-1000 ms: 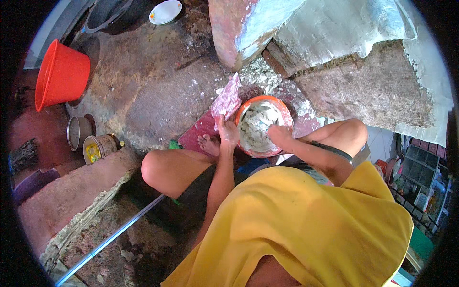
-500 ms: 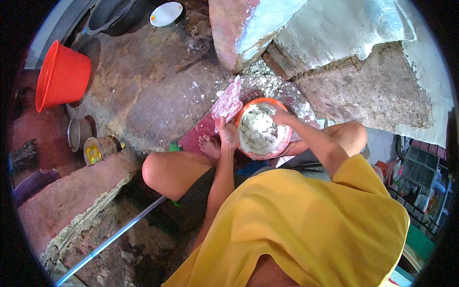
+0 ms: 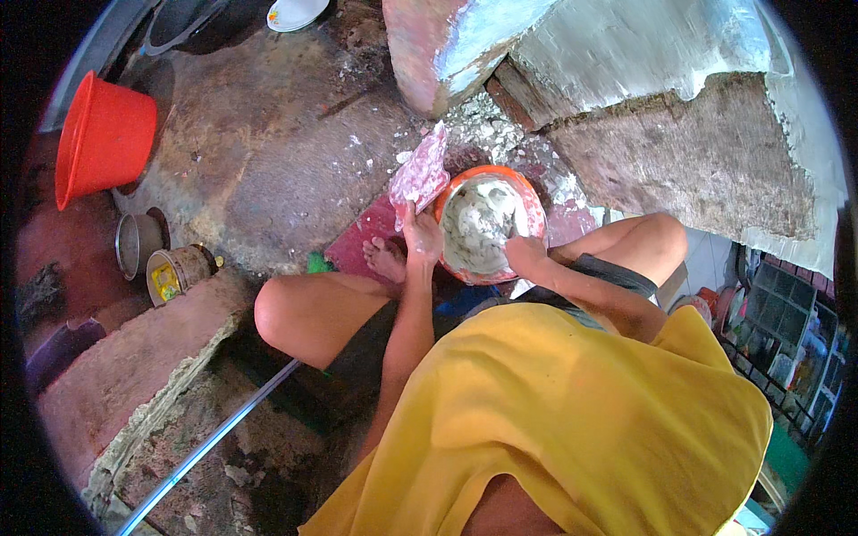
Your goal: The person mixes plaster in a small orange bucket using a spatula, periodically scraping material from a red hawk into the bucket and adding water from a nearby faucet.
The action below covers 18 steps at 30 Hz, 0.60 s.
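Observation:
An orange-rimmed bowl [image 3: 540, 207] sits between my legs, its inside coated with lumpy white-grey paste [image 3: 483, 223]. My right hand [image 3: 525, 255] is closed at the bowl's lower right, fingers over the paste; a small dark edge shows by them, but what they grip is hidden. To the left of the bowl, my left hand [image 3: 424, 236] grips the lower end of a flat pink piece [image 3: 421, 179] smeared with white paste. That piece tilts up and away from me, close to the bowl's left rim.
White crumbs [image 3: 487, 125] lie beyond the bowl, beside a wall corner. A red tub [image 3: 107, 138], a metal pot [image 3: 138, 243] and a paint-stained bucket [image 3: 179, 272] stand at the left. A shiny pole [image 3: 210, 442] slants near my left knee. A white plate [image 3: 297, 12] lies far off.
My right hand has drawn back toward me, from the bowl's far right to its lower right. The paste looks smoother and more spread. My left hand still grips the pink piece.

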Available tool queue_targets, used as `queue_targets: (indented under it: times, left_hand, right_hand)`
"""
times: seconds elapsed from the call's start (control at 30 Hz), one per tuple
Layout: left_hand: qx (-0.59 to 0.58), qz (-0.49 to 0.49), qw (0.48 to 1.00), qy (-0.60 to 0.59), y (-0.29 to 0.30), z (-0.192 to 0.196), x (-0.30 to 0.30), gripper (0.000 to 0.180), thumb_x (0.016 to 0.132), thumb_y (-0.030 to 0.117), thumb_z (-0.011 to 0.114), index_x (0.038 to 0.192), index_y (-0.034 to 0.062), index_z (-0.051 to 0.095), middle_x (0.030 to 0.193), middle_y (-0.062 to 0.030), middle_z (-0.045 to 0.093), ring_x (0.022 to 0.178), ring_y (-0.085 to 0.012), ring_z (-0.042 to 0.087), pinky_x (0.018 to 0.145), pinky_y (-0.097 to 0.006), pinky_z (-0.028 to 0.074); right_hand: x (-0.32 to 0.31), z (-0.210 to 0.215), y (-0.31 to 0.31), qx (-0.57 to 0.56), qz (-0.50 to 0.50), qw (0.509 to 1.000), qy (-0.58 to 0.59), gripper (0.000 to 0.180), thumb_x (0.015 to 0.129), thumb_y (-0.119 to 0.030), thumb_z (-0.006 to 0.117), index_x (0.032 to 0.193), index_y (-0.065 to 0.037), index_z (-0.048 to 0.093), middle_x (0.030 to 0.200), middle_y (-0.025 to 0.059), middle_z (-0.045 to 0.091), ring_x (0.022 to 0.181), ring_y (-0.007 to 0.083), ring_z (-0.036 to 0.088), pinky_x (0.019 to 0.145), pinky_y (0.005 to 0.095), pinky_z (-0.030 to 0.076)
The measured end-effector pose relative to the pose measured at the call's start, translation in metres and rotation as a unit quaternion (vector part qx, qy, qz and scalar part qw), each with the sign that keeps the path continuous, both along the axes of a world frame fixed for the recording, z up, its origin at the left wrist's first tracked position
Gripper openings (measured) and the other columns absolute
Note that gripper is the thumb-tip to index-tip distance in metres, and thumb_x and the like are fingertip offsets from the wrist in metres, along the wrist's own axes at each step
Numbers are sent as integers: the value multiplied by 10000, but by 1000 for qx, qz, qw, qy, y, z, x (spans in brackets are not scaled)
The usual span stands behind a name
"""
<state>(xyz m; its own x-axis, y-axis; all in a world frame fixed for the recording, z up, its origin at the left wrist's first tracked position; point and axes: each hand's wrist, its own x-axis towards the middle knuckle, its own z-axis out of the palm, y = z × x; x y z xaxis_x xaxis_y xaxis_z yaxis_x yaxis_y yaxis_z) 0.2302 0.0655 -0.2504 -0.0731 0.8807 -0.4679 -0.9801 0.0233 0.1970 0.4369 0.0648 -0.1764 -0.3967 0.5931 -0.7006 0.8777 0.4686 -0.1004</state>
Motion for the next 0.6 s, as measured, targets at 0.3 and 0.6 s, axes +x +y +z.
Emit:
queue_targets:
  times: [0.3, 0.6]
  left_hand:
    - [28, 7, 1000, 8, -2, 11, -1, 449, 815, 351, 438, 1163, 68, 404, 1208, -78, 417, 1129, -240, 353, 973, -376, 227]
    - [-13, 15, 999, 34, 5, 41, 0, 450, 864, 354, 327, 1158, 18, 385, 1179, -91, 439, 1118, -211, 365, 973, -339, 226]
  right_hand:
    - [20, 37, 48, 29, 73, 994, 72, 210, 740, -121, 463, 788, 51, 574, 688, 184, 573, 641, 321, 580, 588, 428, 461]
    - [-19, 17, 114, 185, 287, 931, 128, 141, 671, -78, 512, 778, 4, 552, 632, 124, 571, 586, 256, 587, 483, 363, 460]
